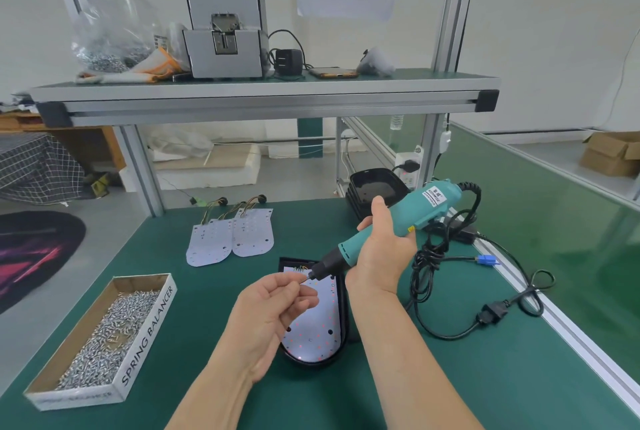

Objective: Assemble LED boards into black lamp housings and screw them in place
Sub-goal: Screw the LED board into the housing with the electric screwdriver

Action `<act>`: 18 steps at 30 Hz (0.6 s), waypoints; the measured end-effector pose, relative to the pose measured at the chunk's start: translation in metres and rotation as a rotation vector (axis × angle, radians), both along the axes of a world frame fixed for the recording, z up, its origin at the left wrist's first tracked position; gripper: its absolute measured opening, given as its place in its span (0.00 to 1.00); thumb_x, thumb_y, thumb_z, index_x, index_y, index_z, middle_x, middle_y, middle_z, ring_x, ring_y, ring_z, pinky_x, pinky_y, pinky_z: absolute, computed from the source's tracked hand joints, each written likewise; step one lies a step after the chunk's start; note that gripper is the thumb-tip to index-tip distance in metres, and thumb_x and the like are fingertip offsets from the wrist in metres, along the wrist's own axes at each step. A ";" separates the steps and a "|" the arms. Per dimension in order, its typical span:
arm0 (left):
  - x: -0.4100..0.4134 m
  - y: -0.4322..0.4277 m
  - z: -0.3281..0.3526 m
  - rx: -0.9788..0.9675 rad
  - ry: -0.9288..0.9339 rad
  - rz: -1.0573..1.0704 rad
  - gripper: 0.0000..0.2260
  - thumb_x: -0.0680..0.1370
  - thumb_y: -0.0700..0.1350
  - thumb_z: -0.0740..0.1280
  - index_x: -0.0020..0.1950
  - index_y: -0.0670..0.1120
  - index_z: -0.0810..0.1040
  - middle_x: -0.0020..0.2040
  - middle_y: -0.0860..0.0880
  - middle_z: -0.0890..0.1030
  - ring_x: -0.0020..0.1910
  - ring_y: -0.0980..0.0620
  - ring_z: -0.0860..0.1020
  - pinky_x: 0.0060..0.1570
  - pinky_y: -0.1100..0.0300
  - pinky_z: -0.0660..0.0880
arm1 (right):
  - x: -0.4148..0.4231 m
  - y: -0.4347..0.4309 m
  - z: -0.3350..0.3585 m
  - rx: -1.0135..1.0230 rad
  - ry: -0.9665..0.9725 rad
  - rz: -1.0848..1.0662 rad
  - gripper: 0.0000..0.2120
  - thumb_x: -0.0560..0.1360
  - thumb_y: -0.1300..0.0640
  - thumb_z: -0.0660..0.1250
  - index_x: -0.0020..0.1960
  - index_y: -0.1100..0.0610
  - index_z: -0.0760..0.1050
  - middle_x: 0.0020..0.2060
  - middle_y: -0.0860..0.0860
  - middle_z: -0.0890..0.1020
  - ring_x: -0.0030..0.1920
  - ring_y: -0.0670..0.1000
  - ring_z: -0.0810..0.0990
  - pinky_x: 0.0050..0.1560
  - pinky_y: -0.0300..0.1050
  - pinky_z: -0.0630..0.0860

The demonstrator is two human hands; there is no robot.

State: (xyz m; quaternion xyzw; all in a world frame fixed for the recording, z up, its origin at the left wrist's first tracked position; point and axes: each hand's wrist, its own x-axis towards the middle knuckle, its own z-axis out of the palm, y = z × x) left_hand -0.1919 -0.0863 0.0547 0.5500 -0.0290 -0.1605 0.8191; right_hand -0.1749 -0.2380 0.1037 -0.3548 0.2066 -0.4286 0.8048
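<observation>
A black lamp housing (343,336) lies on the green table in front of me with a white LED board (317,329) seated in it. My right hand (381,249) grips a teal electric screwdriver (398,221), held tilted with its black tip pointing down-left over the board's far end. My left hand (277,305) pinches a small screw (304,277) at the driver's bit. Two loose LED boards (232,239) with wire leads lie farther back on the table. A stack of empty black housings (375,187) stands behind the screwdriver.
A cardboard tray (104,336) full of silver screws sits at the left front. The screwdriver's black cable (450,273) coils on the table to the right, beside the aluminium table edge. An overhead shelf (263,97) carries a screw feeder, a bag of screws and a phone.
</observation>
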 end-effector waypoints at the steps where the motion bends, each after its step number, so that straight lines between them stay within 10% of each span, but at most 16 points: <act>1: 0.003 0.004 0.001 -0.009 0.008 -0.020 0.08 0.82 0.35 0.63 0.57 0.34 0.79 0.42 0.37 0.84 0.37 0.47 0.84 0.37 0.64 0.80 | 0.002 -0.001 0.000 0.006 0.005 0.000 0.11 0.74 0.56 0.73 0.41 0.53 0.71 0.25 0.48 0.75 0.28 0.48 0.72 0.36 0.45 0.71; 7: 0.042 0.023 -0.017 0.210 0.122 0.299 0.13 0.81 0.47 0.67 0.51 0.36 0.78 0.30 0.45 0.79 0.25 0.52 0.72 0.21 0.65 0.67 | 0.020 -0.008 0.005 -0.020 0.000 -0.021 0.11 0.74 0.56 0.74 0.42 0.53 0.71 0.26 0.49 0.75 0.28 0.49 0.73 0.36 0.45 0.72; 11: 0.053 0.015 -0.030 0.661 0.117 0.205 0.21 0.73 0.59 0.73 0.39 0.42 0.72 0.34 0.47 0.66 0.31 0.48 0.61 0.30 0.58 0.57 | 0.037 -0.007 0.001 -0.116 0.010 -0.024 0.10 0.72 0.55 0.74 0.43 0.54 0.72 0.26 0.48 0.76 0.28 0.48 0.74 0.32 0.40 0.73; 18: 0.053 -0.011 -0.039 0.884 0.035 0.066 0.20 0.62 0.55 0.70 0.34 0.48 0.59 0.31 0.51 0.62 0.32 0.49 0.60 0.34 0.59 0.56 | 0.063 0.011 -0.022 -0.395 0.109 -0.028 0.13 0.69 0.50 0.74 0.38 0.53 0.71 0.29 0.50 0.76 0.31 0.52 0.75 0.36 0.52 0.77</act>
